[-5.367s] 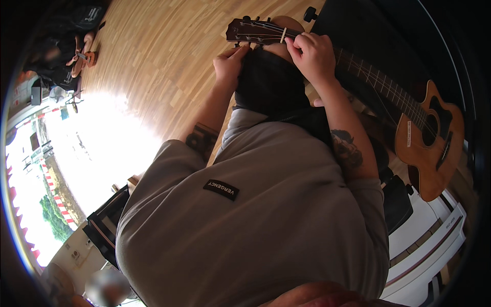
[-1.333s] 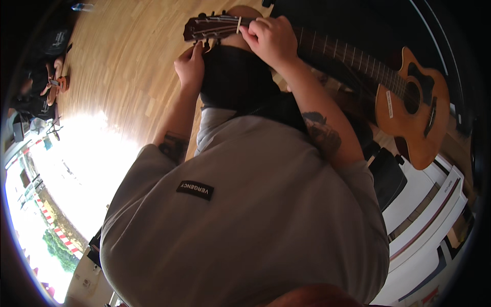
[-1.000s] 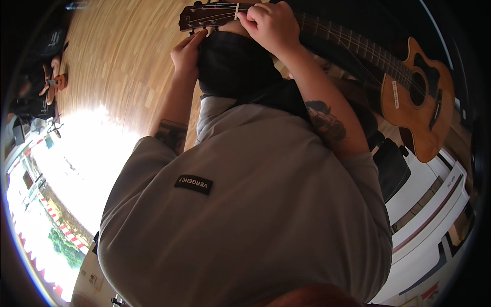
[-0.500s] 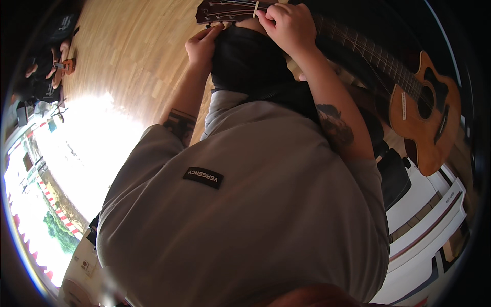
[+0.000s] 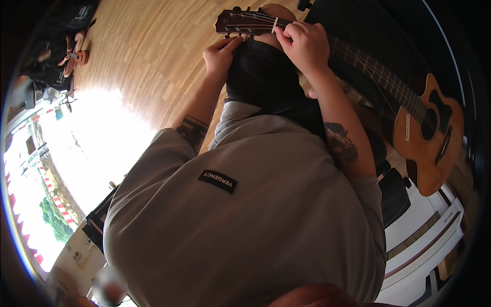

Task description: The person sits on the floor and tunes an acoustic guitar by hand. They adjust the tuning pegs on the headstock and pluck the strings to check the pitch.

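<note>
An acoustic guitar [image 5: 450, 138] with a pale wooden top and a dark pickguard lies across from the right, its neck [image 5: 376, 66] running up to the dark headstock [image 5: 243, 22] at the top. Beneath the headstock's near edge, my left hand [image 5: 220, 57] pinches a tuning peg, mostly covered by the fingertips. My right hand [image 5: 308, 47] is closed at the pale nut [image 5: 275, 24], thumb and forefinger pressed together on a guitar string there. One string bows slack away from the fretboard. My black-clad knee [image 5: 263, 71] is below the headstock.
Wooden flooring [image 5: 153, 46] stretches beyond my left arm, with strong glare from the left. Far left, people sit with a small stringed instrument [image 5: 79, 57]. A black chair part [image 5: 394, 197] and a white piece of equipment [image 5: 429, 240] stand at my right.
The whole view has shifted, so the headstock and both hands appear lower and further right. Both hands keep their places on the guitar, left at the peg, right at the nut.
</note>
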The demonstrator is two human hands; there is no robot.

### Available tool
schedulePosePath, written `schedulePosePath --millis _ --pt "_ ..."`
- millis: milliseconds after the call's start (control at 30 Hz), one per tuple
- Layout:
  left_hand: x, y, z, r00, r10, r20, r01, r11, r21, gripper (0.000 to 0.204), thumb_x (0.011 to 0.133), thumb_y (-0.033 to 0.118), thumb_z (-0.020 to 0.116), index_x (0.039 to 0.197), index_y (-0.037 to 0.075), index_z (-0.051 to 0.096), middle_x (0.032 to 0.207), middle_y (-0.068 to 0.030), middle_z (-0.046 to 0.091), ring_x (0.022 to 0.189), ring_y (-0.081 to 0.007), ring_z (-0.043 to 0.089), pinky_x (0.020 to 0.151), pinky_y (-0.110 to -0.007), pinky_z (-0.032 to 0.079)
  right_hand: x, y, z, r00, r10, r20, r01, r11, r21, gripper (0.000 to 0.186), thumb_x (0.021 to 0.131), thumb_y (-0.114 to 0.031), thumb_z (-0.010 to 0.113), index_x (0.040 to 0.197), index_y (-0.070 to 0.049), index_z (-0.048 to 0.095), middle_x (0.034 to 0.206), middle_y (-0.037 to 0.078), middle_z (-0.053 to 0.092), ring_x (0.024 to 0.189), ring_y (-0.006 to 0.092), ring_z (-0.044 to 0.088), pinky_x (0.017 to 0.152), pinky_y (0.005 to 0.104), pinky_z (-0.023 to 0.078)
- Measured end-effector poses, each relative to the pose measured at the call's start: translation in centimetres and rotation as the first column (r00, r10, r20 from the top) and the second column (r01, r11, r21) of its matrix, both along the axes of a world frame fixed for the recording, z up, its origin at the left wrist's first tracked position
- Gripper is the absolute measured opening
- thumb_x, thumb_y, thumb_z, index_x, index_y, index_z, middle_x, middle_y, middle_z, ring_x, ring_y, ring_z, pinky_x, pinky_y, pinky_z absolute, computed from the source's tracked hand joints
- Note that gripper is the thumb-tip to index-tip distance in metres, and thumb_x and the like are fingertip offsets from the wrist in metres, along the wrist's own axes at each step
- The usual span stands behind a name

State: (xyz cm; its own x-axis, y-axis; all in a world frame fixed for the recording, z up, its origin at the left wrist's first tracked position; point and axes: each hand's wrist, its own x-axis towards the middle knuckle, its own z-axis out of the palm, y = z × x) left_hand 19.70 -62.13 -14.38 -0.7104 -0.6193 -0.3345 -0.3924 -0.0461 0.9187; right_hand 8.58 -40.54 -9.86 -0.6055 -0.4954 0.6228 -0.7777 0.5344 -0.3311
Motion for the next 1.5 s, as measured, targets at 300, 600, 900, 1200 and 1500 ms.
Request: schedulePosePath --millis 300,600,900,1200,1500 --pt "-0.6 -0.5 -1.0 0.987 0.016 0.160 0.024 0.970 -0.244 0.035 0.087 0.038 0.087 0.102 0.007 0.086 0.083 -0.0133 0.080 0.083 -0.0178 0.077 0.076 -0.033 0.057 0.1 0.0 0.0 1.000 0.000 0.005 0.001 1.000 -0.017 0.040 0.091 -0.028 0.081 0.063 -0.015 0.055 0.056 -0.001 0.056 0.054 0.0221 0.058 0.063 0.0394 0.040" --pt "-0.3 0.5 2.1 0.991 -0.104 0.086 0.133 0.855 -0.501 0.047 0.090 0.043 0.085 0.105 -0.001 0.083 0.084 -0.0104 0.077 0.077 -0.0123 0.069 0.075 -0.034 0.057 0.0 0.1 0.4 1.000 0.000 -0.012 0.000 1.000 -0.002 0.039 0.090 -0.027 0.081 0.063 -0.015 0.055 0.058 0.000 0.057 0.055 0.0215 0.059 0.063 0.0394 0.041" --pt "-0.3 -0.7 -0.5 0.999 -0.020 0.050 0.021 0.999 -0.028 0.048 0.090 0.041 0.087 0.104 -0.005 0.082 0.087 -0.0083 0.078 0.077 -0.0127 0.069 0.074 -0.030 0.057 0.2 -0.1 0.2 0.999 0.001 -0.040 -0.002 1.000 -0.030 0.038 0.091 -0.026 0.080 0.065 -0.015 0.054 0.060 0.001 0.058 0.057 0.0221 0.061 0.064 0.0389 0.042" --pt "-0.5 -0.4 -0.1 0.994 -0.017 0.110 0.051 0.947 -0.318 0.040 0.091 0.043 0.084 0.097 0.003 0.085 0.075 -0.0104 0.076 0.078 -0.0135 0.072 0.079 -0.031 0.058 0.2 0.0 0.3 1.000 0.015 -0.026 -0.016 1.000 -0.019 0.037 0.091 -0.026 0.080 0.066 -0.014 0.055 0.061 0.002 0.059 0.058 0.0236 0.061 0.065 0.0394 0.042" --pt "-0.5 -0.1 0.6 0.999 0.042 0.033 -0.046 0.988 0.144 0.032 0.088 0.036 0.088 0.097 0.005 0.086 0.077 -0.0064 0.077 0.077 -0.0151 0.073 0.078 -0.031 0.059 0.4 0.1 0.5 0.999 0.023 -0.027 -0.024 0.999 -0.033 0.037 0.091 -0.025 0.080 0.065 -0.014 0.055 0.060 0.002 0.059 0.058 0.0233 0.062 0.065 0.0397 0.043"
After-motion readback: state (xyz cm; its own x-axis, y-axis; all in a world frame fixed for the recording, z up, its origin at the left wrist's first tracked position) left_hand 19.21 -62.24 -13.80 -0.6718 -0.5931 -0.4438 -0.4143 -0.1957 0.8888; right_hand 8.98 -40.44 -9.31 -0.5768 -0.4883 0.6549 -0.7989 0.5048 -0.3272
